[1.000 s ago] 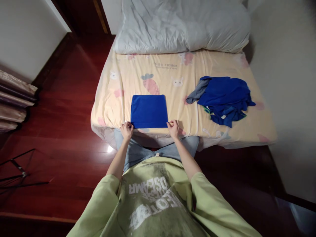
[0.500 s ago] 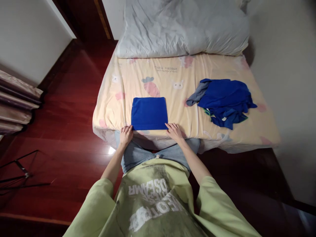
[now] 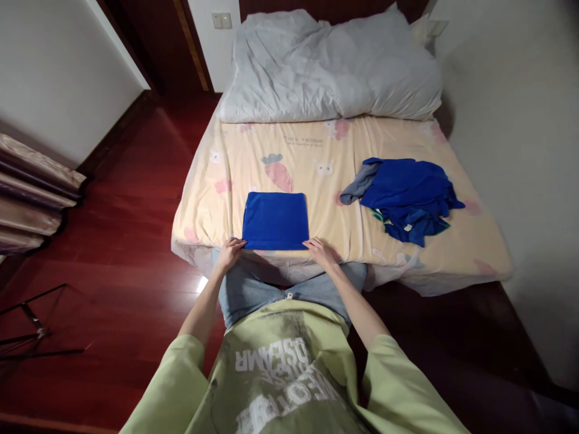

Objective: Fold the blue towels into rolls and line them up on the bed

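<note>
Near left and near right corners of the flat blue cloth (image 3: 275, 221) are pinched by the left hand (image 3: 230, 253) and right hand (image 3: 322, 253), close to the near edge of the bed (image 3: 201, 202). Skewing or creasing could be caused by uneven pull, sliding off by too much drag nearward. Crumpled clothes (image 3: 407, 187) are piled right, well apart; grey-white quilt (image 3: 330, 72) is bunched far.

Your left hand (image 3: 230, 251) and right hand (image 3: 322, 252) sit about level, well apart, backs up, each in a pinch, fingertips (image 3: 242, 242) angled inward. Wrists (image 3: 221, 266) just behind each grip, turned slightly in. Your left forearm (image 3: 202, 302) and right forearm (image 3: 357, 303) run back and outward, spreading wider than the grips.
</note>
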`<state>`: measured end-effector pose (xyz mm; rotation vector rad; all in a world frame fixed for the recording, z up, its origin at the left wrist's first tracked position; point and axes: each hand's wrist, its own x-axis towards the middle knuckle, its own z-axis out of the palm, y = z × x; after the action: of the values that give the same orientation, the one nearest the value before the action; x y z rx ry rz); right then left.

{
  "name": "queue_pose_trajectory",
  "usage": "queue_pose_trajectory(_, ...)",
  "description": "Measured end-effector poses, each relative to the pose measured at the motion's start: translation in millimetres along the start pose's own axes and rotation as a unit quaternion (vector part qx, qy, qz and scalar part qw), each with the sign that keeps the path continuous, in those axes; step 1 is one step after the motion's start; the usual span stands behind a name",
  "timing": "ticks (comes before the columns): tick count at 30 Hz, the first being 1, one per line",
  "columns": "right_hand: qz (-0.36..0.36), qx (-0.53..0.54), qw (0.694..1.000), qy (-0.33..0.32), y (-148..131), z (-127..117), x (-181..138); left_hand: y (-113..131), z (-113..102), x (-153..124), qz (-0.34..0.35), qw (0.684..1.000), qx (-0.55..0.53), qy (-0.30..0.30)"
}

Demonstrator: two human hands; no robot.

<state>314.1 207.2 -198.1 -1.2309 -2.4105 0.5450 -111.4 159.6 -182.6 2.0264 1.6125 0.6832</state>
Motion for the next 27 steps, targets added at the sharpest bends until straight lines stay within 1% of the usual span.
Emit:
queue_pose_trajectory(2,0.010,0.034,0.999,0.029,-0.6,3.0,-7.5,-2.2,3.5,-4.1,-0.036,0.997,-0.053,0.031)
queue_pose_trajectory(5,0.080,0.079,0.987,0.111,-4.7,10.9,-10.8,0.3,10.7,-4.6,-0.096,0.986,-0.107,0.088)
queue_pose_trajectory(7,0.121,0.106,0.976,0.148,-6.7,15.6,-9.0,2.7,14.3,-2.4,-0.123,0.977,-0.136,0.108)
queue_pose_trajectory(9,0.137,0.134,0.969,0.158,-6.9,18.5,-6.0,3.6,16.7,-0.1,-0.140,0.970,-0.161,0.119)
queue_pose_trajectory(11,0.150,0.169,0.962,0.156,-5.9,19.9,-2.9,2.8,18.7,1.5,-0.154,0.963,-0.176,0.132)
queue_pose_trajectory(15,0.230,0.242,0.929,0.160,-4.9,21.0,2.3,-0.4,23.3,3.8,-0.185,0.954,-0.175,0.157)
queue_pose_trajectory(17,0.254,0.253,0.918,0.169,-6.0,21.3,4.1,-0.9,25.2,5.3,-0.193,0.952,-0.167,0.169)
queue_pose_trajectory(24,0.259,0.223,0.920,0.191,-14.0,21.9,8.8,1.5,25.9,11.8,-0.195,0.954,-0.142,0.175)
queue_pose_trajectory(27,0.263,0.220,0.917,0.201,-14.1,23.8,11.2,1.9,26.4,15.4,-0.206,0.952,-0.131,0.183)
